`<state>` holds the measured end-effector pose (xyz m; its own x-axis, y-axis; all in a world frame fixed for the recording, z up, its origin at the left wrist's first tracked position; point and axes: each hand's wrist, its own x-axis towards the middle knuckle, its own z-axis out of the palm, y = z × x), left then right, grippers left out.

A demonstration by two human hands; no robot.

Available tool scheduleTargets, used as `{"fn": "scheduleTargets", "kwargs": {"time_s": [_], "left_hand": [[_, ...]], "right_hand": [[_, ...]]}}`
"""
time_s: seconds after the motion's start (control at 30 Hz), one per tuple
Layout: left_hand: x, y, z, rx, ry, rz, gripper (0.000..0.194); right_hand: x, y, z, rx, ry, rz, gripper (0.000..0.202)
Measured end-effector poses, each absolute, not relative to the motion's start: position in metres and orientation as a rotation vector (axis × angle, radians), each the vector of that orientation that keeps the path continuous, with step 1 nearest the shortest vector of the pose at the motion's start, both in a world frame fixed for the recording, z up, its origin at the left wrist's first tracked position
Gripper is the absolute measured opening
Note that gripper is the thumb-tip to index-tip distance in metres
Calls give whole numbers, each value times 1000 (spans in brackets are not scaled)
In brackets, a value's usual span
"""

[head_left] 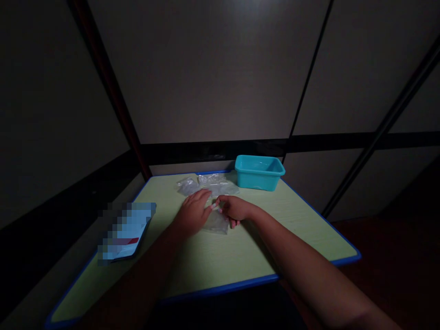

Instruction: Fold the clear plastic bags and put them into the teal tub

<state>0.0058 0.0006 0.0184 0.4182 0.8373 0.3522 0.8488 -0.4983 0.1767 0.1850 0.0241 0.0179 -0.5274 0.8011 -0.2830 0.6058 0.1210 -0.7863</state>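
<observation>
Both hands meet over a clear plastic bag (216, 223) near the middle of the table. My left hand (195, 211) lies over the bag's left part, its thumb and fingers closing near the upper edge. From the right, my right hand (233, 208) pinches at the same edge, where a small whitish piece (214, 206) shows between the hands. Whether that piece belongs to the bag is too small to tell. Just behind the hands lie more clear plastic bags (222, 187), crumpled and partly overlapping.
A turquoise basin (258, 180) stands at the table's back right. At the left lies a light blue packet (129, 233), partly pixelated. The pale green table (240, 261) has a blue edge, with panelled walls behind it.
</observation>
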Motion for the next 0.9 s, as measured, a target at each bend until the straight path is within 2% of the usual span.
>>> {"fn": "scheduleTargets", "kwargs": {"time_s": [0.17, 0.3, 0.43, 0.67, 0.9], "left_hand": [[20, -6, -2, -2817, -1575, -209, 51], [20, -5, -7, -2785, -1635, -72, 57], [20, -3, -10, -2784, -1618, -61, 64], [21, -3, -13, -2772, -1572, -60, 68], [23, -7, -10, -2732, -1618, -73, 83]], "right_hand": [[185, 24, 18, -1408, -2190, 1322, 25], [185, 23, 19, -1426, -2207, 1307, 20], [185, 23, 20, -1436, -2152, 1332, 15], [188, 23, 22, -1427, -2033, 1373, 22], [194, 26, 27, -1462, -2048, 1241, 17]]}}
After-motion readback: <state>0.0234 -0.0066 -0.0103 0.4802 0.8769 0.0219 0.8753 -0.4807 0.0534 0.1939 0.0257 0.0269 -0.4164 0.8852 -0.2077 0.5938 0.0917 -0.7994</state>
